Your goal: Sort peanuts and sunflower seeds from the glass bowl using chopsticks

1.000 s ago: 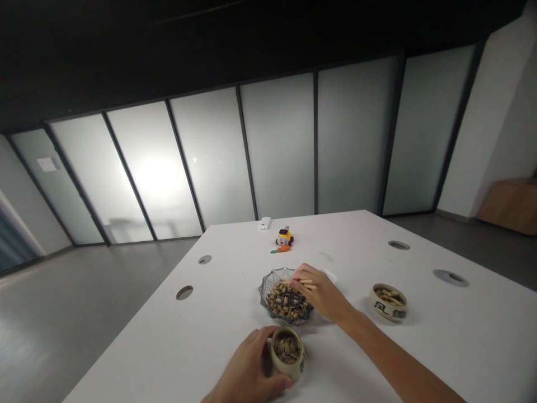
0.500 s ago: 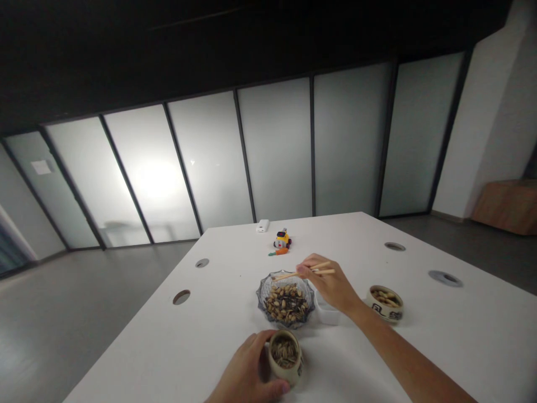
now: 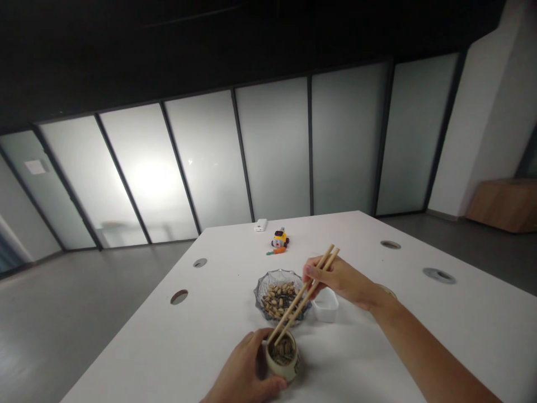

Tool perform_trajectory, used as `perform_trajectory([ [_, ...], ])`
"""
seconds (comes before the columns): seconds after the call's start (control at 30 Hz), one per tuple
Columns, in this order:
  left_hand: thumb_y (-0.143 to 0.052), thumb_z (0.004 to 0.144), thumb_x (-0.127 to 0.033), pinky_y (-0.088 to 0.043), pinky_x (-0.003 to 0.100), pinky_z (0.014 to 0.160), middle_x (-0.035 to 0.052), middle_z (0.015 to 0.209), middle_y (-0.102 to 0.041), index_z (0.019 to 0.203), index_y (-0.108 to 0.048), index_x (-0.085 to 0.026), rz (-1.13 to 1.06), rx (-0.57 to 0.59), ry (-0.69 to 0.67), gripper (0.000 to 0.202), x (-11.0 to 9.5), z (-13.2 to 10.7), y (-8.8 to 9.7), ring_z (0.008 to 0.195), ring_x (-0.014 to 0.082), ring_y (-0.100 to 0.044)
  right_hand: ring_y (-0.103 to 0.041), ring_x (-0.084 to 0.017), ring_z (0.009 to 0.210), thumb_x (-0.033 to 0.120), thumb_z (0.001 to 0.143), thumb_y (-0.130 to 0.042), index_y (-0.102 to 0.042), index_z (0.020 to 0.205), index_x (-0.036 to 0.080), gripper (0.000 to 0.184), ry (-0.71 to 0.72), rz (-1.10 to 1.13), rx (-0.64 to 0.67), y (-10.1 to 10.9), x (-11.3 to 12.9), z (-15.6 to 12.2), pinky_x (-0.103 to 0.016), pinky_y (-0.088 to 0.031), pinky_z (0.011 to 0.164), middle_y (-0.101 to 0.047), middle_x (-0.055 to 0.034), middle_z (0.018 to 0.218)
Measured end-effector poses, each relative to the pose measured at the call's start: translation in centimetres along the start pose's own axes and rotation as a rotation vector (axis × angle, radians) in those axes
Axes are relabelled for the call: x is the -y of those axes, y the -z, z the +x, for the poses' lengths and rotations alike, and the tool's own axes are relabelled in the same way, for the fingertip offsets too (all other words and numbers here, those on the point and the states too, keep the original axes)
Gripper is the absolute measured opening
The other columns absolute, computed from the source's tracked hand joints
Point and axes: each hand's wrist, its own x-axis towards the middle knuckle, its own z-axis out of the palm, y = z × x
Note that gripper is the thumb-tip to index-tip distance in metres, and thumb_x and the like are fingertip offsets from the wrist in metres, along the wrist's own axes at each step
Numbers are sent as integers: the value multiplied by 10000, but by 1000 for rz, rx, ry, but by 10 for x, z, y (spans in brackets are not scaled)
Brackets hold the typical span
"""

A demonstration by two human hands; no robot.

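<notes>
My left hand (image 3: pixel 251 366) is wrapped round the side of a small cream ceramic cup (image 3: pixel 285 370) at the table's near side. Dark striped seeds (image 3: pixel 282 351) that look like sunflower seeds lie inside it. A pair of wooden chopsticks (image 3: pixel 301 299) is gripped in my right hand (image 3: pixel 325 277), slanting down to the left with the tips in the cup's mouth. Whether the tips pinch a seed I cannot tell. Just beyond the cup stands a scalloped glass bowl (image 3: pixel 260 288) with pistachios and dark seeds (image 3: pixel 279 299) in it.
A white square container (image 3: pixel 326 310) stands right of the glass bowl. My right forearm mostly hides a second ceramic cup (image 3: pixel 386 290). Farther back are a carrot-shaped toy (image 3: pixel 277 251), a yellow toy vehicle (image 3: pixel 279 239) and a white device (image 3: pixel 260 225). Round holes pierce the white table (image 3: pixel 201 336).
The chopsticks have swung from over the glass bowl's far side to point down into the cup. My right hand has shifted slightly right. My left hand keeps its hold on the cup.
</notes>
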Motion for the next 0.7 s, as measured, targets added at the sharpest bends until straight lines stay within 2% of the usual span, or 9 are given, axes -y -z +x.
perform_trajectory([
  [0.13, -839, 766, -623, -509, 389, 1035, 111, 1349, -714, 1416, -617, -247, -12, 2, -36, 784, -2, -1, 1, 1162, 334, -646, -757, -230, 693, 739, 965, -562, -720, 821, 190, 589, 152, -305, -290, 7, -12, 8, -351, -651, 655, -747, -72, 789],
  [0.23, -834, 764, -638, -512, 390, 1033, 110, 1345, -719, 1415, -624, -250, -13, 1, -43, 787, -4, -1, 1, 1162, 335, -643, -711, -239, 724, 650, 991, -567, -693, 732, 229, 510, 236, -497, -410, 11, -25, 14, -353, -612, 682, -720, -66, 787],
  [0.37, -836, 765, -649, -506, 384, 1047, 106, 1341, -722, 1416, -624, -253, -10, 2, -24, 791, -6, -1, 1, 1147, 324, -648, -680, -258, 772, 538, 984, -600, -696, 697, 242, 423, 274, -607, -435, 6, -39, 20, -385, -554, 790, -712, -62, 775],
  [0.5, -852, 760, -590, -515, 375, 1036, 114, 1364, -711, 1418, -624, -241, -2, 2, -15, 779, -5, -1, 1, 1192, 332, -641, -715, -262, 791, 465, 994, -596, -752, 799, 233, 341, 275, -643, -419, -2, -48, 22, -381, -533, 790, -761, -67, 827],
  [0.7, -874, 758, -497, -518, 368, 1034, 115, 1379, -708, 1427, -622, -235, 18, -4, -19, 761, -4, -1, 0, 1215, 336, -634, -736, -250, 791, 433, 993, -617, -772, 816, 219, 318, 282, -659, -400, -6, -56, 24, -366, -554, 790, -792, -71, 839],
])
